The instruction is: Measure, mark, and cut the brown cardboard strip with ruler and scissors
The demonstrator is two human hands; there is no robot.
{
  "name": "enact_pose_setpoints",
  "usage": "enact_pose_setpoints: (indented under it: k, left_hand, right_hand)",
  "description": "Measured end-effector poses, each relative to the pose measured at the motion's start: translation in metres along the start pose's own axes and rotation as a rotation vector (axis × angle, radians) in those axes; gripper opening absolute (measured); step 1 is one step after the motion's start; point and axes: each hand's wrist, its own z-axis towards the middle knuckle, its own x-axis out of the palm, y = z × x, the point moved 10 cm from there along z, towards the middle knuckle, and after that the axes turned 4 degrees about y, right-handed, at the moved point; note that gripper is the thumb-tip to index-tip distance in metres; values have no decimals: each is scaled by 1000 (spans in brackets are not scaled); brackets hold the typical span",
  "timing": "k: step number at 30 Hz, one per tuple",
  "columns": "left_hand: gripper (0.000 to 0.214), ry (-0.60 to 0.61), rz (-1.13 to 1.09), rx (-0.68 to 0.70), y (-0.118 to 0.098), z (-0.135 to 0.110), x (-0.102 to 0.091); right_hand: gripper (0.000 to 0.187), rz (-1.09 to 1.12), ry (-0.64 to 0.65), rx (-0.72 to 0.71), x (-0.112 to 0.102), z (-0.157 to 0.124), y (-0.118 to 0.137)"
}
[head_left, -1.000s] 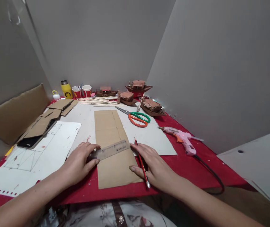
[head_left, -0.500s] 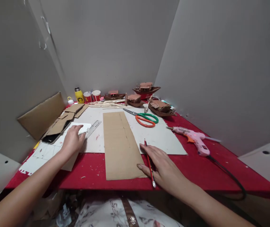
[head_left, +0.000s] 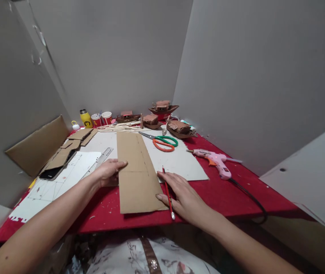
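In the head view, our cardboard [head_left: 136, 192] lies between both hands, long axis running away from us. Our left hand [head_left: 110, 173] pinches its left edge; our right hand [head_left: 181, 194], nearer its close end, holds the pencil [head_left: 168, 195], thumb and forefinger parted at the right edge.

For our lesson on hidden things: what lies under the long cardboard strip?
White board and red cloth show around the strip; the left hand curls partly under. Anything else is covered.
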Motion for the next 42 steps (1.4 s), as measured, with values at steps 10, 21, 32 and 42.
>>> enact_pose_setpoints:
  k: [10,21,32,42]
  left_hand:
    - [38,29,-61,288,-54,-44,-2]
    - [35,109,-77,350,-54,-66,3]
    - [68,65,-216,419,-56,-46,-28]
    - [68,76,-233,326,-34,-18,-56]
  right_hand:
    - [43,896,-112,214,-27,16,-7]
    - [23,1456,30,272,-2,55,21]
    - [33,1248,85,252,1,106,18]
    - [29,1191,116,241,34,124,4]
